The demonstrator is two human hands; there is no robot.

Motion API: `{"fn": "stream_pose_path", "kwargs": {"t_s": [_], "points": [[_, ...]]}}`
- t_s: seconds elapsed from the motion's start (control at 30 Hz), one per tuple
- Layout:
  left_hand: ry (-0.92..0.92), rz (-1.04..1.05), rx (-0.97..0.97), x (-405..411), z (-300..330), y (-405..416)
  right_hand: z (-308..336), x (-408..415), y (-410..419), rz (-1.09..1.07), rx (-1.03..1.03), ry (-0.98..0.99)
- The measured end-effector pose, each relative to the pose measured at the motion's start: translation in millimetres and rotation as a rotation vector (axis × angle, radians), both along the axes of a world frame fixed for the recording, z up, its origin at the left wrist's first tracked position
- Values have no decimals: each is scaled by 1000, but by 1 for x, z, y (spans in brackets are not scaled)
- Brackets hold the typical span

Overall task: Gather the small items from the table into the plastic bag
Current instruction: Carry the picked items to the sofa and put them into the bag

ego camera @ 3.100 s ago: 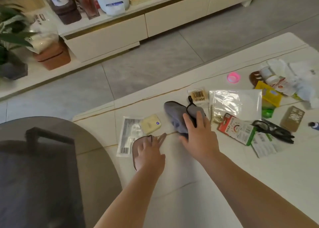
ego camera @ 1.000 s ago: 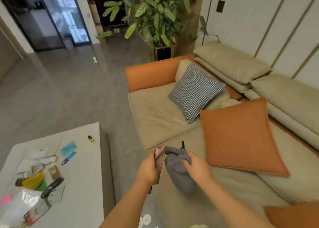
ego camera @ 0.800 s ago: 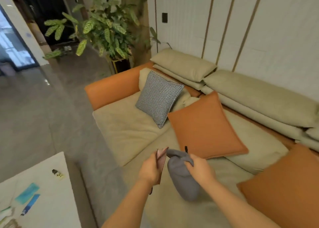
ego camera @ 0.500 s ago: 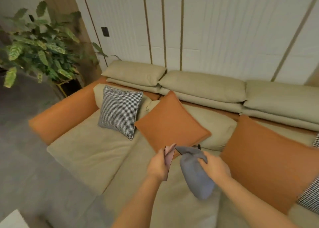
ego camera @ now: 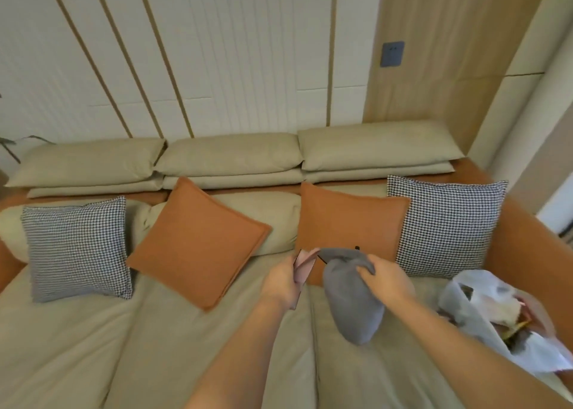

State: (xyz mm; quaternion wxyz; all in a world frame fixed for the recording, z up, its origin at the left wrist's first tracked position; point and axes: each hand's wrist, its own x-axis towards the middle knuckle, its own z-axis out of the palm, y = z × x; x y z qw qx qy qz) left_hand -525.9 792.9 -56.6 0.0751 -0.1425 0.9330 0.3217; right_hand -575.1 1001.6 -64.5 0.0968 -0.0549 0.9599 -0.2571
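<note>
My right hand (ego camera: 386, 280) grips the top of a grey drawstring pouch (ego camera: 352, 300), which hangs over the sofa seat. My left hand (ego camera: 283, 281) holds a thin pink flat item (ego camera: 304, 267) upright, close beside the pouch. A translucent white plastic bag (ego camera: 483, 312) lies on the sofa seat at the right, partly behind my right forearm, with several items inside it. The table is out of view.
A beige sofa (ego camera: 155, 331) with an orange frame fills the view. Two orange cushions (ego camera: 198, 241) and two houndstooth cushions (ego camera: 77, 247) lean on its back. A panelled wall with a switch plate (ego camera: 392, 54) rises behind.
The view has swung right from the table to the sofa. Both hands carried the pouch and pink item along, and the plastic bag has come into view at the right.
</note>
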Motion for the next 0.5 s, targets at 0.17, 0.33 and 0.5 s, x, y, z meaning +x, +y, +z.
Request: {"fn": "stream_pose_path", "kwargs": {"t_s": [0.17,0.33,0.5], "points": [[31,-149,-27,-38,5,90,2,-16,89,-112,19,37],[14,-240,19,-68,9,201,6,-38,185,-188,-35,55],[29,-306,53,-96,7,300,17,-60,281,-249,-50,66]]}}
